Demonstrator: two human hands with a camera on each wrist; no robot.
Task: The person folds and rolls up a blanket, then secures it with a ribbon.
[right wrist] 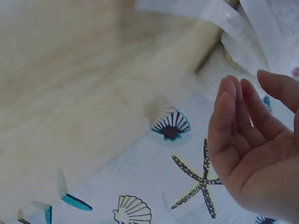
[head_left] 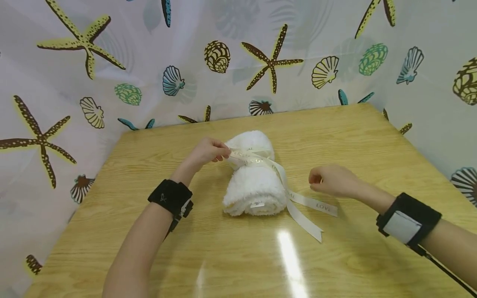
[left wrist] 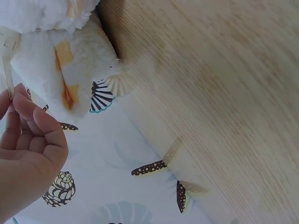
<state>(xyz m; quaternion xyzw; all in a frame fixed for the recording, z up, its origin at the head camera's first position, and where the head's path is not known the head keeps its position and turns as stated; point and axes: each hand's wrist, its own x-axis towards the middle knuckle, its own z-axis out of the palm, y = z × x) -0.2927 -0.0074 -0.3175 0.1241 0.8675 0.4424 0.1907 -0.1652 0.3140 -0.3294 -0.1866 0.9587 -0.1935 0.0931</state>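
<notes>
forearms nearest the head camera, left and right of frame | towel [head_left: 252, 176] rolled, mid-table [head_left: 354, 136], long axis running away from the person | ribbon [head_left: 261, 160] crosses its middle, tails trailing right | left hand [head_left: 207, 151] pinches ribbon at towel's left, nearer | right hand [head_left: 333, 181] loosely curled, holding nothing, just beside tails

You've got a white fluffy towel [head_left: 253, 182] rolled up tight, lying mid-table with one end facing you. A cream ribbon [head_left: 283, 178] crosses its middle, printed with gold lettering. Both tails trail off the roll's right side and lie flat on the wood, one reading "LOVE".
</notes>
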